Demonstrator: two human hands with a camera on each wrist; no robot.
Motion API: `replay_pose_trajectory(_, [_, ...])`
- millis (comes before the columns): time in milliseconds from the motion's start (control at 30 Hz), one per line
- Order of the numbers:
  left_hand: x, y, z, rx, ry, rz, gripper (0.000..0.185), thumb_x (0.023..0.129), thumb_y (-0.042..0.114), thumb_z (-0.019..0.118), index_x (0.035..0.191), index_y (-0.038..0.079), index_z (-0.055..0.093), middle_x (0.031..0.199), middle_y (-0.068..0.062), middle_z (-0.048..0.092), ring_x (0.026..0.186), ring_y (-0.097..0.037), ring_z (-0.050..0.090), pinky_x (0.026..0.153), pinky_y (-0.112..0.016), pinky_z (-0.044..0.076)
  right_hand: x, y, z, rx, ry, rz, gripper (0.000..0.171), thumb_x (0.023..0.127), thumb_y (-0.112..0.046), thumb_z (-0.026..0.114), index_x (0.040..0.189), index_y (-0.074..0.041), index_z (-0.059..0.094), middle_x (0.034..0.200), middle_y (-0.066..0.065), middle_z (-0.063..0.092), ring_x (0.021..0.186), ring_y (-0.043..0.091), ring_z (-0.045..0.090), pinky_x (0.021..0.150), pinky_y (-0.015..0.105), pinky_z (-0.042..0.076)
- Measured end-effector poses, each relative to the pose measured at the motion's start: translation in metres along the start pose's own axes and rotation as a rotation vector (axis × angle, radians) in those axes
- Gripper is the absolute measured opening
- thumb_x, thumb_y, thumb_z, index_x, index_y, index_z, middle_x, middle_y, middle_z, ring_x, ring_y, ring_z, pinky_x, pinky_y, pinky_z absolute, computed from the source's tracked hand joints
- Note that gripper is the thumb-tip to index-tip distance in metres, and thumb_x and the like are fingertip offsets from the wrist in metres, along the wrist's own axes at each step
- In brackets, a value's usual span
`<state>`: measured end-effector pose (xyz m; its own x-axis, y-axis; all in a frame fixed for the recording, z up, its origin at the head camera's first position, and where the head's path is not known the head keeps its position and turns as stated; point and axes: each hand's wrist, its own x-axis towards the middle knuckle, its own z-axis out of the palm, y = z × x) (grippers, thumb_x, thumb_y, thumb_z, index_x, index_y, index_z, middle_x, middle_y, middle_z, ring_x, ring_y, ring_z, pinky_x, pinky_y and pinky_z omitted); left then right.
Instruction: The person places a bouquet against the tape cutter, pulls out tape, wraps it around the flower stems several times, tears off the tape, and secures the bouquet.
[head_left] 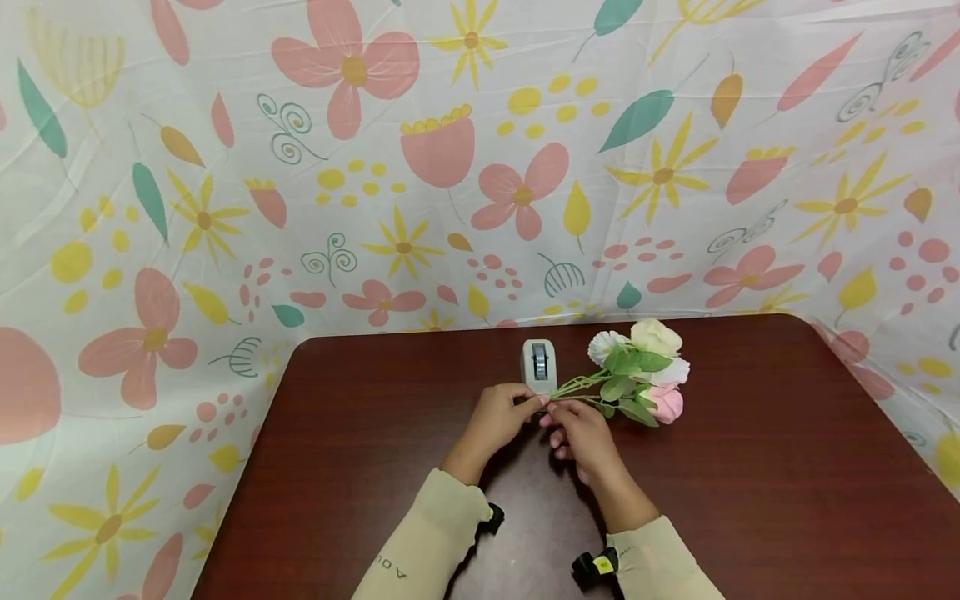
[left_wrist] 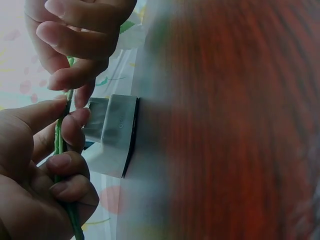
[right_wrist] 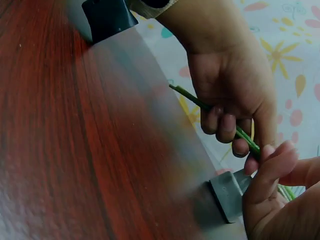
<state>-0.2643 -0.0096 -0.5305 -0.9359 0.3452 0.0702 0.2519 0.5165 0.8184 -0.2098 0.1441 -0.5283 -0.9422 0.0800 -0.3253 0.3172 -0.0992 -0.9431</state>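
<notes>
A bunch of artificial flowers (head_left: 637,371), with cream, white and pink blooms and green leaves, lies toward the right above the table. My left hand (head_left: 504,417) grips the lower stems (left_wrist: 59,137), its fingers curled round them. Beside its thumb, my right hand (head_left: 588,437) pinches the same stems higher up with thumb and forefinger; its other fingers hang curled below. In the right wrist view the cut stem ends (right_wrist: 182,91) stick out past my left hand (right_wrist: 225,95). A pale tape dispenser (head_left: 539,367) stands just behind both hands.
The dark red-brown table (head_left: 375,467) runs under both arms. A flower-patterned cloth (head_left: 450,208) hangs behind its far edge and along the sides. Black wrist cameras (head_left: 596,568) are strapped at both sleeves.
</notes>
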Motion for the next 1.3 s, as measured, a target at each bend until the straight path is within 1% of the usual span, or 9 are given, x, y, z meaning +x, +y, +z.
replay_pose_trajectory(133, [0.0,0.001,0.0,-0.001,-0.006,-0.008,0.027,0.096,0.04,0.068,0.08,0.019,0.073,0.064,0.006,0.06,0.055,-0.003,0.049,0.053,-0.02,0.04,0.004,0.003,0.0,0.085,0.011,0.008,0.028,0.104,-0.015,0.053,0.123,0.005,0.057,0.08,-0.005,0.064,0.053,0.005,0.048,0.048,0.021,0.041])
replay_pose_trajectory(233, [0.001,0.002,-0.001,-0.003,-0.005,-0.01,0.027,0.096,0.04,0.068,0.079,0.019,0.072,0.064,0.004,0.061,0.054,-0.004,0.048,0.052,-0.021,0.039,0.006,0.005,-0.001,0.109,0.005,0.005,0.028,0.104,-0.017,0.054,0.122,0.004,0.056,0.08,-0.006,0.064,0.054,0.005,0.048,0.048,0.021,0.041])
replay_pose_trajectory(533, [0.0,0.003,-0.002,-0.008,-0.012,-0.019,0.029,0.096,0.041,0.068,0.081,0.017,0.073,0.063,0.006,0.059,0.053,-0.004,0.048,0.052,-0.021,0.039,0.008,0.006,-0.002,0.238,-0.009,0.03,0.009,0.103,-0.017,0.056,0.106,-0.009,0.06,0.077,-0.005,0.063,0.051,0.005,0.046,0.047,0.02,0.038])
replay_pose_trajectory(733, [0.0,0.003,-0.003,-0.036,-0.014,-0.025,0.03,0.096,0.04,0.068,0.081,0.015,0.073,0.066,0.0,0.062,0.053,-0.005,0.048,0.052,-0.021,0.038,0.01,0.008,-0.002,0.292,-0.036,0.032,0.006,0.104,-0.017,0.053,0.102,-0.013,0.059,0.075,-0.004,0.06,0.05,0.006,0.045,0.048,0.02,0.038])
replay_pose_trajectory(933, [0.0,0.002,-0.005,-0.056,-0.029,-0.036,0.035,0.097,0.042,0.067,0.082,0.011,0.073,0.065,0.002,0.059,0.052,-0.007,0.045,0.049,-0.022,0.036,0.011,0.011,-0.001,0.357,-0.071,0.018,0.004,0.105,-0.017,0.052,0.104,-0.016,0.056,0.075,-0.004,0.058,0.051,0.005,0.042,0.049,0.02,0.037])
replay_pose_trajectory(1033, [0.0,0.001,-0.005,-0.053,-0.033,-0.039,0.036,0.097,0.044,0.066,0.082,0.011,0.073,0.065,0.002,0.059,0.052,-0.007,0.044,0.049,-0.022,0.036,0.011,0.013,-0.001,0.367,-0.093,0.014,0.004,0.106,-0.019,0.052,0.107,-0.016,0.054,0.075,-0.004,0.058,0.051,0.005,0.043,0.05,0.02,0.038])
replay_pose_trajectory(1133, [0.0,0.0,-0.004,-0.049,-0.033,-0.043,0.033,0.096,0.044,0.067,0.08,0.017,0.072,0.065,0.003,0.06,0.052,-0.007,0.045,0.05,-0.023,0.036,0.011,0.013,-0.002,0.352,-0.105,0.01,0.006,0.106,-0.02,0.051,0.108,-0.015,0.053,0.075,-0.004,0.058,0.05,0.006,0.045,0.05,0.021,0.04])
replay_pose_trajectory(1233, [0.0,-0.001,-0.004,-0.036,-0.026,-0.033,0.028,0.096,0.043,0.067,0.079,0.022,0.071,0.065,0.005,0.059,0.053,-0.007,0.046,0.05,-0.022,0.038,0.011,0.011,-0.003,0.303,-0.107,0.007,0.008,0.105,-0.02,0.052,0.109,-0.013,0.054,0.077,-0.003,0.059,0.051,0.007,0.048,0.05,0.022,0.043])
replay_pose_trajectory(1300, [0.0,-0.002,-0.004,-0.015,-0.013,-0.011,0.026,0.096,0.043,0.067,0.08,0.023,0.072,0.065,0.006,0.059,0.054,-0.005,0.046,0.051,-0.022,0.039,0.011,0.01,-0.004,0.263,-0.106,0.009,0.011,0.105,-0.021,0.052,0.109,-0.011,0.054,0.077,-0.003,0.059,0.052,0.007,0.049,0.051,0.022,0.044])
